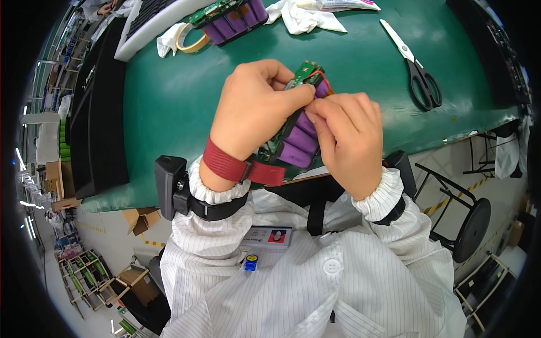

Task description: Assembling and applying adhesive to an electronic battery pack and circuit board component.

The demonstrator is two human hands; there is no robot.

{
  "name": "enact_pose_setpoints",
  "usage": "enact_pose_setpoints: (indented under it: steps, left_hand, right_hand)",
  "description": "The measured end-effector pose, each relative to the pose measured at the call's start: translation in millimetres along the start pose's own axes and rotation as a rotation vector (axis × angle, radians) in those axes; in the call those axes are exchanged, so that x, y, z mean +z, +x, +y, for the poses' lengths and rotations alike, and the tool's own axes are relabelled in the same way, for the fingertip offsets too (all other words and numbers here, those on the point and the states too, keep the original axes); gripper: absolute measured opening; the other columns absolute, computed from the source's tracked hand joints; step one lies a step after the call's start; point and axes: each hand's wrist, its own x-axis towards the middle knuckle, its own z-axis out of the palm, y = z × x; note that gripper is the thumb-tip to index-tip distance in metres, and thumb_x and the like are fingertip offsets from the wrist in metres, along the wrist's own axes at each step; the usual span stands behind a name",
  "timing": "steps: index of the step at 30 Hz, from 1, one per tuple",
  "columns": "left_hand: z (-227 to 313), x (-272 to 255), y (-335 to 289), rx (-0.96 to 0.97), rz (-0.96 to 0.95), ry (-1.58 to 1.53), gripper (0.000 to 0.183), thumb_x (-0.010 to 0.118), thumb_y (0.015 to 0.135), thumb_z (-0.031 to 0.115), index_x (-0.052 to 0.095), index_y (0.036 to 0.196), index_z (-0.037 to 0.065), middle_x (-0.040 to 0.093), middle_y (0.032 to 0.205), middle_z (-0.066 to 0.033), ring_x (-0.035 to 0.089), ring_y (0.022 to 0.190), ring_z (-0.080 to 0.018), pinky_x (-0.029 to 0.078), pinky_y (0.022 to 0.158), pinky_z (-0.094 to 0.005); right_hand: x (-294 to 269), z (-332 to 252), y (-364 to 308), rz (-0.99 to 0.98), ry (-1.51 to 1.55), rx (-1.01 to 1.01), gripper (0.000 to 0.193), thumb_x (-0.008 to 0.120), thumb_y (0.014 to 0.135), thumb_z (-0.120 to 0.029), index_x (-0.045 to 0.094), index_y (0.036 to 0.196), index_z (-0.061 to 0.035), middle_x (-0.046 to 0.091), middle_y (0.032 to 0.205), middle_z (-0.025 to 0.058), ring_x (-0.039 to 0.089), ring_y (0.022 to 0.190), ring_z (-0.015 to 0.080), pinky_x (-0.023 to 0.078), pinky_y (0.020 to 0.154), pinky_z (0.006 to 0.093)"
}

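Note:
A battery pack [299, 141] of purple cells with a green circuit board [304, 73] along one side is tilted near the table's front edge. My left hand [248, 110] is closed around the board side of it, thumb across the top. My right hand [350, 135] is closed in a pinch at the pack's upper right side, its fingertips close to my left thumb. Whatever lies between those fingertips is hidden. By the pack's far end a red wire [319, 74] loops over the board. A red wrist strap [225, 160] circles my left wrist.
On the green table [174, 118] lie black-handled scissors [416, 70] at right. At the back are another purple battery pack [234, 22], a tape roll [191, 40] and white cloth [301, 17]. Black panels flank the table; a black stool [472, 228] stands at right.

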Motion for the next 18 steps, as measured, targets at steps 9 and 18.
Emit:
enact_pose_setpoints:
  steps: [9, 18]
  left_hand:
    - [-6.4, -2.3, -1.0, -0.014, -0.069, -0.267, 0.023, 0.074, 0.080, 0.015, 0.067, 0.085, -0.006, 0.065, 0.073, -0.0040, 0.057, 0.063, -0.0069, 0.044, 0.058, -0.0216]
    - [2.9, -3.6, -1.8, -0.078, -0.102, -0.213, 0.021, 0.074, 0.083, 0.013, 0.067, 0.086, -0.006, 0.065, 0.076, -0.0029, 0.057, 0.065, -0.0054, 0.043, 0.057, -0.0197]
  right_hand:
    - [-32.6, 33.6, 22.9, -0.239, 0.441, 0.365, 0.017, 0.076, 0.075, -0.011, 0.069, 0.089, -0.0027, 0.068, 0.088, 0.0080, 0.060, 0.082, 0.0270, 0.047, 0.074, 0.0367]
    - [-23.6, 54.4, 53.1, -0.493, 0.679, 0.458, 0.046, 0.082, 0.073, -0.017, 0.064, 0.111, 0.0023, 0.068, 0.110, 0.0136, 0.063, 0.101, 0.0239, 0.049, 0.086, 0.0324]
